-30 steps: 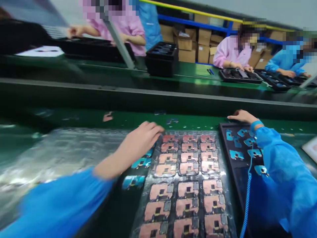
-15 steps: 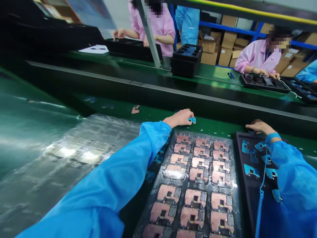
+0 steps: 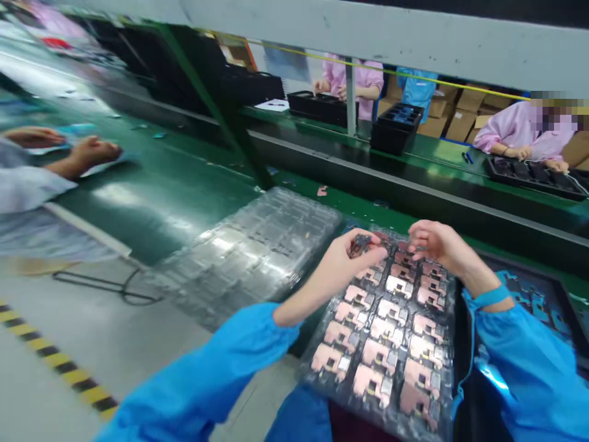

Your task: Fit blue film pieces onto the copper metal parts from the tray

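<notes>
My left hand (image 3: 352, 261) is closed round a small dark circuit board (image 3: 360, 244), pinched between thumb and fingers above the upper left of a clear plastic tray (image 3: 307, 367). Rows of copper-pink circuit boards (image 3: 385, 331) lie in that tray's pockets. Over the tray's upper right, my right hand (image 3: 437, 245) has loosely curled fingers, slightly apart, with nothing visible between them. A blue wrist strap (image 3: 492, 297) with a cord circles the right wrist. Under and beyond the right forearm sits a black tray (image 3: 565, 293) with several blue-faced boards (image 3: 536, 304).
Stacked clear trays (image 3: 248, 245) lie to the left, with one loose pink piece (image 3: 322, 191) behind them. A dark green post (image 3: 221, 116) and a long rail (image 3: 350, 166) border the bench. At far left are a co-worker's hands (image 3: 89, 152); people in pink work opposite.
The view has swung left. My right hand has left the black tray for the clear tray. My left hand has come back over the tray, now showing a dark board where a blue piece showed.
</notes>
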A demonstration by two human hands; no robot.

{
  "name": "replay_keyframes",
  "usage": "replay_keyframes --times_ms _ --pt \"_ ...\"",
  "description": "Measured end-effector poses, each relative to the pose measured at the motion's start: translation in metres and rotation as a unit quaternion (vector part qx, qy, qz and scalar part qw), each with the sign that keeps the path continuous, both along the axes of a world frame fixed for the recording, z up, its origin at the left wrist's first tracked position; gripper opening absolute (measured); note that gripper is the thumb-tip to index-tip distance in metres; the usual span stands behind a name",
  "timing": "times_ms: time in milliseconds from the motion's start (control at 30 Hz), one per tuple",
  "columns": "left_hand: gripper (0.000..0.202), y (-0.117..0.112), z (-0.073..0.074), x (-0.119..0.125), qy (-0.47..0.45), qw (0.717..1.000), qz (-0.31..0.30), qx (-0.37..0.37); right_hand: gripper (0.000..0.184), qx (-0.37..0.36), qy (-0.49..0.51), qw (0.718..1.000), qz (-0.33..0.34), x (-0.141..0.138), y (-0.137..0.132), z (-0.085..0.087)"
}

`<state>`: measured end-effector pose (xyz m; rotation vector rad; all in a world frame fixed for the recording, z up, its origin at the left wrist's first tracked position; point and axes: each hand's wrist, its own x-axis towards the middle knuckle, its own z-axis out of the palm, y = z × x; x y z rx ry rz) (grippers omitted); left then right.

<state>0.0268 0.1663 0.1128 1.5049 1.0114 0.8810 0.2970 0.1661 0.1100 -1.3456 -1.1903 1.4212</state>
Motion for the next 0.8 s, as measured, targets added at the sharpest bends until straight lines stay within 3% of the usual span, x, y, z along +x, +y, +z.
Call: replay_keyframes --times_ms 133,267,400,500,667,800 --pt "0.033 -0.054 -0.022 -0.029 0.004 0.99 0.137 0.039 0.055 -0.013 -0.005 0.997 0.078 -0.101 -0.026 -0.01" --pt "0.03 -0.076 -0.058 -0.077 0.024 0.973 0.227 0.016 0.052 0.029 -0.138 0.978 0.151 -0.139 -0.047 -0.021" --pt "0.031 -0.085 -0.082 -0.124 0.086 0.971 0.225 -0.002 0.034 0.091 -0.266 0.946 0.161 -0.126 -0.071 -0.015" --pt "0.025 -0.081 -0.088 -0.14 0.179 0.963 0.201 0.015 0.035 0.088 -0.27 0.949 0.137 -0.1 -0.091 -0.006" --pt "0.015 -0.058 -0.095 -0.125 0.306 0.943 0.12 0.053 0.044 0.056 -0.265 0.96 0.077 -0.062 -0.122 -0.009" --pt "0.015 -0.044 -0.105 -0.1 0.359 0.921 0.134 0.072 0.056 0.02 -0.244 0.968 0.056 -0.048 -0.144 -0.018"
